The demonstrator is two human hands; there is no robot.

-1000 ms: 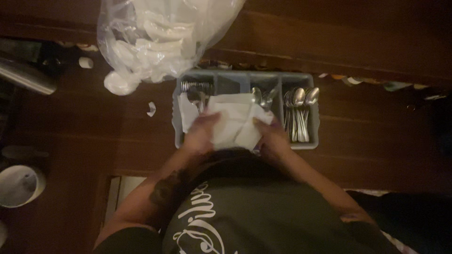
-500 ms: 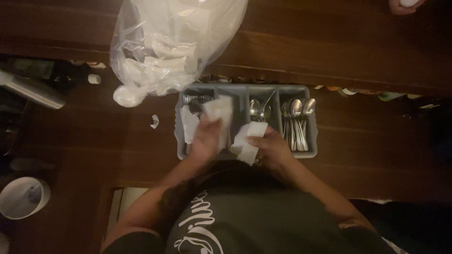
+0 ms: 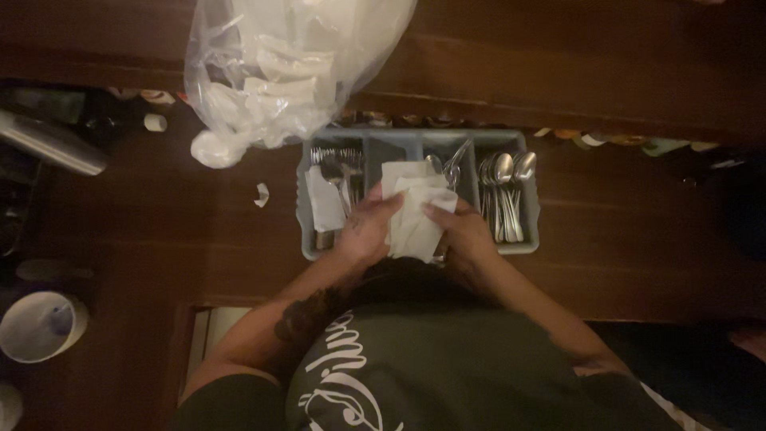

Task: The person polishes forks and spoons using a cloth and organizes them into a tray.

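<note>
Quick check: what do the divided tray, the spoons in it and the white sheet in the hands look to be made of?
Tray: matte grey, likely moulded plastic, with thick rounded walls. Spoons: polished metal, with bright glints on the bowls. White sheet: soft and creased, held by both hands; paper napkin or thin cloth, cannot tell which.

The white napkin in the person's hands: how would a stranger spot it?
Find the grey cutlery tray on the dark wooden counter. Over its middle, the left hand and right hand hold a white napkin. Unlike the napkin lying in the fork compartment, it is gripped by both hands.
</note>
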